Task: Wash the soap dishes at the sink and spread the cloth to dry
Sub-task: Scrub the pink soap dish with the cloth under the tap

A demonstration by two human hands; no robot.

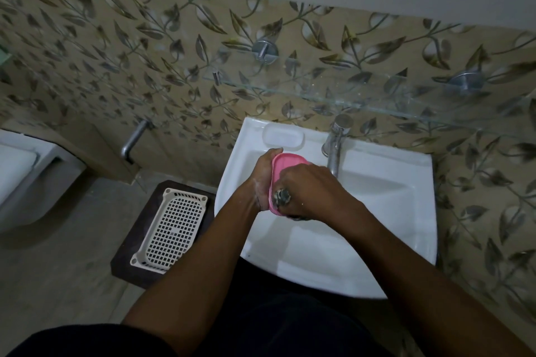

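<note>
A pink soap dish [283,166] is held over the white sink [385,200], tilted on its long edge. My left hand [262,180] grips it from the left side, with soap foam on the fingers. My right hand [307,191] presses a dark scrubbing cloth [282,197] against the dish's near end; most of the cloth is hidden in my fist. A white soap dish [282,135] lies on the sink's back left ledge.
A steel tap [333,148] stands at the sink's back, just right of my hands. A glass shelf [362,95] hangs above it. On the floor to the left, a white plastic basket [171,224] lies on a dark stool. A toilet [26,180] is at far left.
</note>
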